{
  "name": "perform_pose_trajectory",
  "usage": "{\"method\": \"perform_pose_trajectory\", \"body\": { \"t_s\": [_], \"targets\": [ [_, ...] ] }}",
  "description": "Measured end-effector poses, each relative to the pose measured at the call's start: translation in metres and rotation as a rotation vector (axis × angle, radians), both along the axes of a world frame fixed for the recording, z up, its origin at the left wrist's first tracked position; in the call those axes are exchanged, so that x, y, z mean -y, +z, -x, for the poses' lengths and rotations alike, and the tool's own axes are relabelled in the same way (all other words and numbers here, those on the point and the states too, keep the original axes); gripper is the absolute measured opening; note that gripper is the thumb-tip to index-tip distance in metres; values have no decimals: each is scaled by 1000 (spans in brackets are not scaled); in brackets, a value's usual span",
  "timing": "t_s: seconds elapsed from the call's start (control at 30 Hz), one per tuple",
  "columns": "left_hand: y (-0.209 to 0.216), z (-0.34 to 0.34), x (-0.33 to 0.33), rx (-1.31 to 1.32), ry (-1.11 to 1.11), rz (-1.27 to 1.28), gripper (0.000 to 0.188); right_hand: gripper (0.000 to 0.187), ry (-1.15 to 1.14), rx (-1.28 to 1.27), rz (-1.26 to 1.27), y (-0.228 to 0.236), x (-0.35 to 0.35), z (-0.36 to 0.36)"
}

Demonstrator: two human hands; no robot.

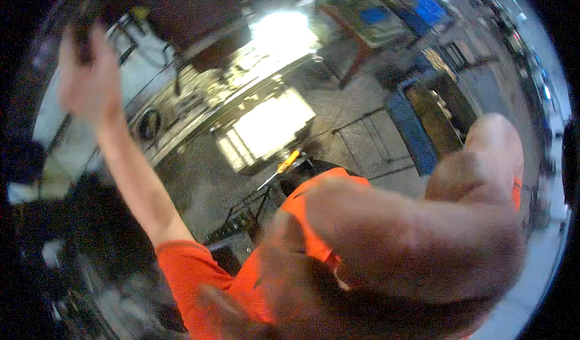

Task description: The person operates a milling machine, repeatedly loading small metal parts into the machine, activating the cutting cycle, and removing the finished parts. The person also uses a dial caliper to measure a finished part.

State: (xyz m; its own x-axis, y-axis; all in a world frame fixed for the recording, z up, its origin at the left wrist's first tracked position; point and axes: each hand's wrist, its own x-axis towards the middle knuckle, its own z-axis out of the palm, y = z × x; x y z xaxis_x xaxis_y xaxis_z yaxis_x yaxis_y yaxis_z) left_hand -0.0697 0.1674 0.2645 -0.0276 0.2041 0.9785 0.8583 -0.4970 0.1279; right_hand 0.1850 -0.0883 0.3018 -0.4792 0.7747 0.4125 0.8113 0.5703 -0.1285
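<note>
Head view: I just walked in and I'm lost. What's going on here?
A person in an orange shirt has the left hand stretched out at the upper left, too blurred to tell whether it grips anything. The right arm looms blurred close to the camera; what its hand is doing can't be made out. Near the middle are a brightly lit block and a yellow-handled tool.

L hand [89, 77] blurred, grip unclear — blurry R arm [417, 237] hides pt. of shirt [188, 273].
</note>
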Motion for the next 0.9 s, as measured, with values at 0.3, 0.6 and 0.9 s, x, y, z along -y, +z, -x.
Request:
{"method": "perform_pose_trajectory", "body": {
  "t_s": [0.3, 0.6, 0.9],
  "targets": [
    [-134, 42, 96, 23, -196, 605, 18, 48, -445, 385, -168, 12, -4, -99],
    [-262, 0, 204, -665, -510, 1456, 21, 69, -668, 720, -160, 5, -42, -159],
    [-294, -79, 228, -896, -693, 1560, 31, 66, -624, -544, 550, -148, -36, -173]
  ]
}}
